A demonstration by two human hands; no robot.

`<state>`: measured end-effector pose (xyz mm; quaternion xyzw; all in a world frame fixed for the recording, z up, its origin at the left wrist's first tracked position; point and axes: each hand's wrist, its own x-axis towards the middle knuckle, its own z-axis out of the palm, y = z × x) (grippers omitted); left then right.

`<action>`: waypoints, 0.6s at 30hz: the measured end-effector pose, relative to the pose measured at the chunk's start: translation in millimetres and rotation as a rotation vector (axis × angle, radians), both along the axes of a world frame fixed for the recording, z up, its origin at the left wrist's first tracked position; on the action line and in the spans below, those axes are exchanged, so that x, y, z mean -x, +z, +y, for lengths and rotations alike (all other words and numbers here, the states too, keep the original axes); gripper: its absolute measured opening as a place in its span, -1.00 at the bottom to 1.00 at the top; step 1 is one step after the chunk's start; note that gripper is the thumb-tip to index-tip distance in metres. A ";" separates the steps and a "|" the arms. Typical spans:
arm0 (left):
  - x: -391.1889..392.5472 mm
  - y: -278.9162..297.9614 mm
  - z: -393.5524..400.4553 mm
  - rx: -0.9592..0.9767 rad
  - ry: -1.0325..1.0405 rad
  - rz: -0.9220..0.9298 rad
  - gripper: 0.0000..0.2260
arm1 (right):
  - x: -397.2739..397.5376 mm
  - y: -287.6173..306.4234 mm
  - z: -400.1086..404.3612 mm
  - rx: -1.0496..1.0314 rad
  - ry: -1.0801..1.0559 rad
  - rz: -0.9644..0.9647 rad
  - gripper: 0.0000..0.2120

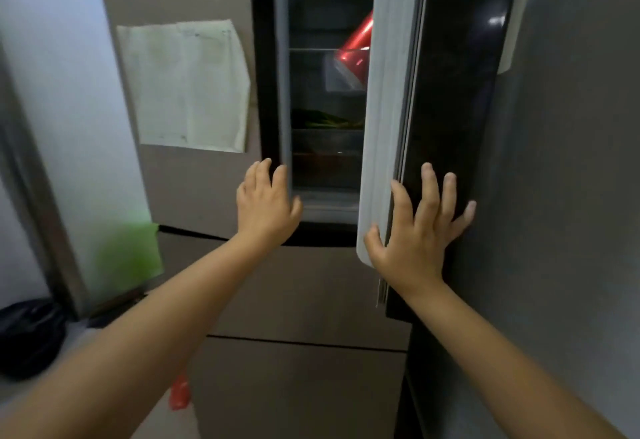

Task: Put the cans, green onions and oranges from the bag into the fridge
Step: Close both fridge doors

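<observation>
Both hands flat, holding nothing: left hand (265, 205) and right hand (420, 231) on fridge doors (446, 109); can (356, 45), green onions (322, 118) inside — likely closing up.

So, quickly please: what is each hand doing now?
Left hand: open, fingers on the left fridge door edge.
Right hand: open, flat on the right fridge door.

Fridge door (446, 127) glossy black (mirror-like); paper sheet (187, 85) matt, creased; can (358, 44) shiny red.

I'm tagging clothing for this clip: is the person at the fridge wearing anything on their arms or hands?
Nothing shows. Both forearms are bare up to the frame edge, no sleeves in view. The left hand and right hand carry no gloves, rings, watch or bands.
</observation>
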<state>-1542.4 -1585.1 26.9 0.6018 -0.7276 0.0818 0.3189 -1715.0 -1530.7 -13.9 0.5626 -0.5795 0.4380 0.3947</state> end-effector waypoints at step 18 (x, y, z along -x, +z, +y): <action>-164.4 16.9 -170.3 0.070 -0.170 -0.399 -0.35 | -160.6 12.9 -166.6 -0.150 0.138 -0.356 -0.25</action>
